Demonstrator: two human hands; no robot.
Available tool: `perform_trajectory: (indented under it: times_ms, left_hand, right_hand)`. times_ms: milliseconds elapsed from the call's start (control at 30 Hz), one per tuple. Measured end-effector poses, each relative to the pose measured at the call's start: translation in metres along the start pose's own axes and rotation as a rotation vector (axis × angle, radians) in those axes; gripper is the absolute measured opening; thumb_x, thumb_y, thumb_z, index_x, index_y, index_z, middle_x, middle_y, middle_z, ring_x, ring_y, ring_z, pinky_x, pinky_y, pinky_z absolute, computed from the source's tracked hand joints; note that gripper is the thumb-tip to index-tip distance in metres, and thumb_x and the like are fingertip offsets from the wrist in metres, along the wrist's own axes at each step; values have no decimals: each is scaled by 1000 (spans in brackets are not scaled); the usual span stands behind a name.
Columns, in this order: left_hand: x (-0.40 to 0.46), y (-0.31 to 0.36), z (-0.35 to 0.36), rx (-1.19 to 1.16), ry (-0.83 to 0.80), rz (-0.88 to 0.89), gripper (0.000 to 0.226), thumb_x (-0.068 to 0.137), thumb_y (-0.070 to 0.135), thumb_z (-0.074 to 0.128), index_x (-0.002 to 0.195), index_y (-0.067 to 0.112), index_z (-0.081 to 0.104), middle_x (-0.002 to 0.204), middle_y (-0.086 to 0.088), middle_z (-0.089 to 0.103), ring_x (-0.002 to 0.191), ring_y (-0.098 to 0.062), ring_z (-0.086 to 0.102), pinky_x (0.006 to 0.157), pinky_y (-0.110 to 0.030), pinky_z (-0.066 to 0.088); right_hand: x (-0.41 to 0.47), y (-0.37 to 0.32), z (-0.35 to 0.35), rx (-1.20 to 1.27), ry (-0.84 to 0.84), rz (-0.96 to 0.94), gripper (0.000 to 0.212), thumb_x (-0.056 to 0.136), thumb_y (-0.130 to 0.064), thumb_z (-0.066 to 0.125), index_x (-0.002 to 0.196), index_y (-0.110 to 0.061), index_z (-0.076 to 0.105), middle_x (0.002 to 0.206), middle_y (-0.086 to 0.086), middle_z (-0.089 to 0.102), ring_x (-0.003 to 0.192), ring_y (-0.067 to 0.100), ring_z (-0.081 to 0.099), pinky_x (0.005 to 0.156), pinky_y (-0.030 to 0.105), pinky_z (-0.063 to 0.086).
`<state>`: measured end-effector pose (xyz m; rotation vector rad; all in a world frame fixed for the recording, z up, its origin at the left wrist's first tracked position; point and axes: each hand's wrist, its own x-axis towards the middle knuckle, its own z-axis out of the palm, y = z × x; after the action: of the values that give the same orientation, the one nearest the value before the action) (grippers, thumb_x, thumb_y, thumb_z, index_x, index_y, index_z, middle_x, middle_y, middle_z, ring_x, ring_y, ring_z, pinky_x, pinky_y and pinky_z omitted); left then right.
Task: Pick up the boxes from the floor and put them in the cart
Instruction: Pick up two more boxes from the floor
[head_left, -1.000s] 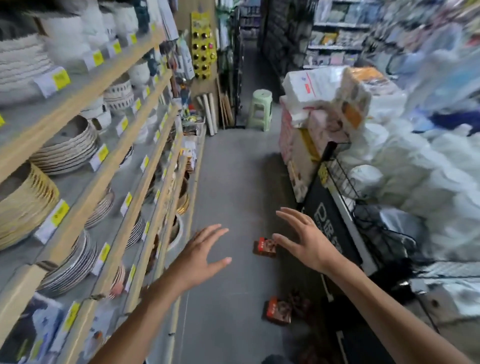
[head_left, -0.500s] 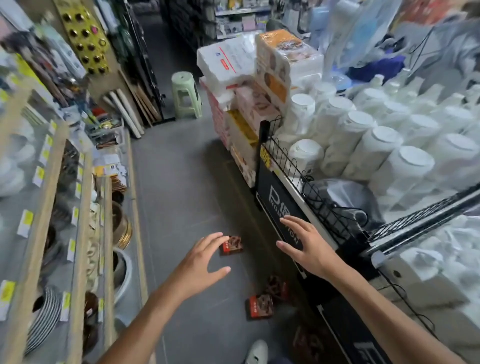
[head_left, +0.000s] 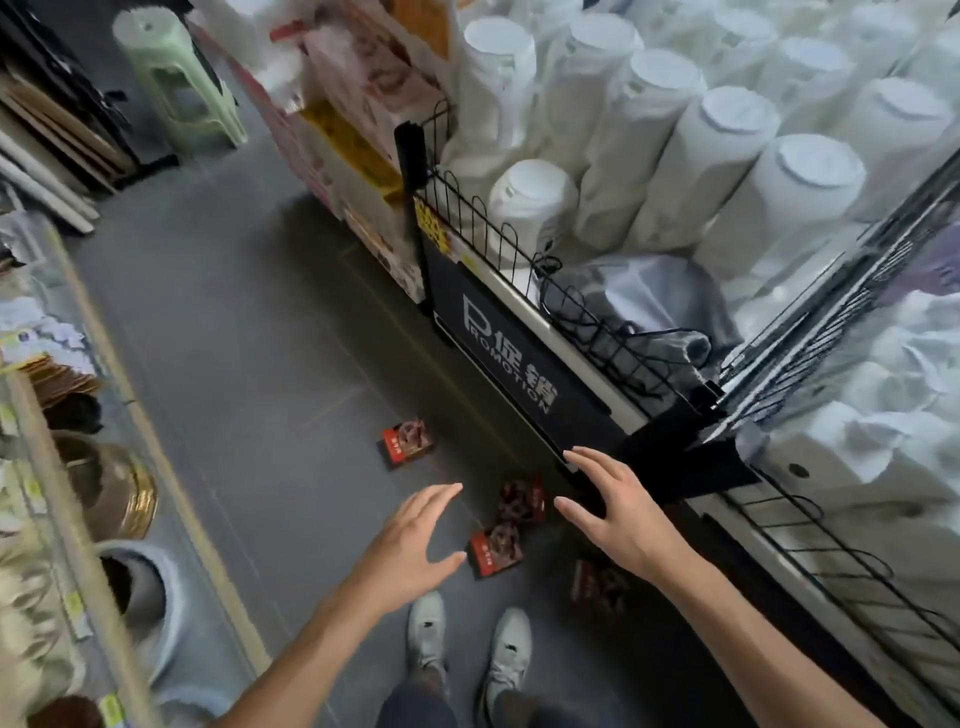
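Several small red-and-dark boxes lie on the grey floor. One box (head_left: 406, 443) lies farthest from me. A second box (head_left: 521, 499) and a third box (head_left: 496, 549) lie between my hands, and another box (head_left: 597, 582) lies near the base of the display on the right. My left hand (head_left: 415, 543) hovers above the floor just left of the third box, fingers spread, holding nothing. My right hand (head_left: 615, 512) hovers to the right of the second box, fingers apart and empty. No cart shows clearly.
A black wire promotion bin (head_left: 498, 353) full of white wrapped stacks (head_left: 727, 171) lines the right side. Wooden shelves (head_left: 78, 499) with bowls and plates line the left. A green stool (head_left: 179, 88) stands far down the aisle. My shoes (head_left: 467, 654) stand just behind the boxes.
The view has tilted downward to the floor and my feet. Both hands have dropped lower and closer to the boxes, still empty.
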<state>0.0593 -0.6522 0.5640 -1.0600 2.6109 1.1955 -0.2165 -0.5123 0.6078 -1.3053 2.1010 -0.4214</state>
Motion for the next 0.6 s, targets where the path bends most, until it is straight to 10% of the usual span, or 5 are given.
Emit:
perform_trajectory:
  times_ms: [600]
  left_hand:
    - [177, -264, 362, 69, -302, -114, 117, 75, 51, 73, 159, 14, 1, 166, -3, 7, 153, -20, 8, 124, -29, 10]
  right_hand:
    - [44, 312, 339, 20, -191, 337, 87, 82, -72, 58, 155, -40, 23, 158, -18, 24, 145, 0, 16, 112, 14, 14]
